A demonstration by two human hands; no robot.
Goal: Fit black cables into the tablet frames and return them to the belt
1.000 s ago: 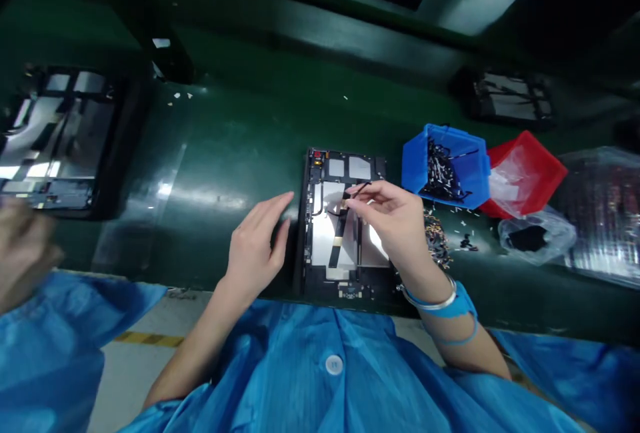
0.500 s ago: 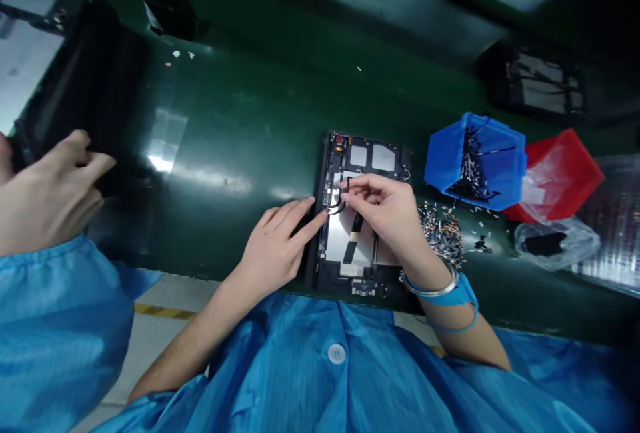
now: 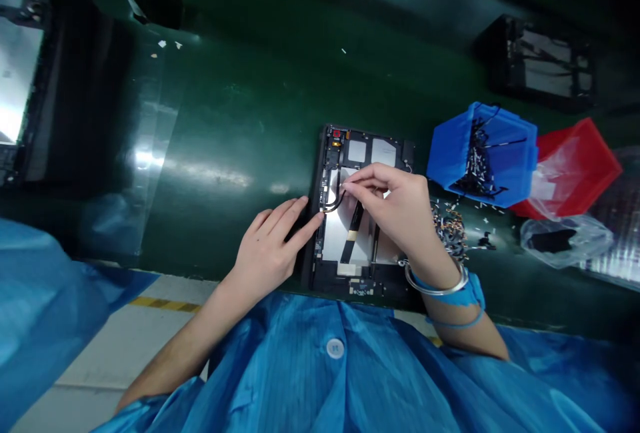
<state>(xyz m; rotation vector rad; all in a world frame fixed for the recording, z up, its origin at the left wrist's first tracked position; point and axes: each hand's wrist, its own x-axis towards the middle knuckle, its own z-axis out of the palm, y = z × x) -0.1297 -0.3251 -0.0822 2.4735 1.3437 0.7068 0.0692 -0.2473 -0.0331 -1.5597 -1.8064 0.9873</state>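
Spread left fingers [image 3: 306, 231] have reached the flat device [image 3: 336, 239]; right fingers [image 3: 373, 171] pinch a curved cable [image 3: 337, 205].

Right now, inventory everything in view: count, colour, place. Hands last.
Flat opened electronic device: 1, black and silver, table centre
Thin curved cable: 1, black, over device's left side
Flat strip with gold band: 1, black, on device
Similar device at left edge: 1, black and silver
Similar device, upper right: at least 1, black and silver
Plastic bin of small black parts: 1, blue, right of device
Plastic bin holding clear plastic: 1, red, beside blue bin
Heap of small parts: 1, mixed, behind right wrist
Tiny scraps: several, whitish, scattered
Tabletop: 1, green, underneath
Co-worker's sleeve: 1, blue, left
Left hand: 1, bare, fingertips at device's left edge
Right hand: 1, bare, pinching thin cable
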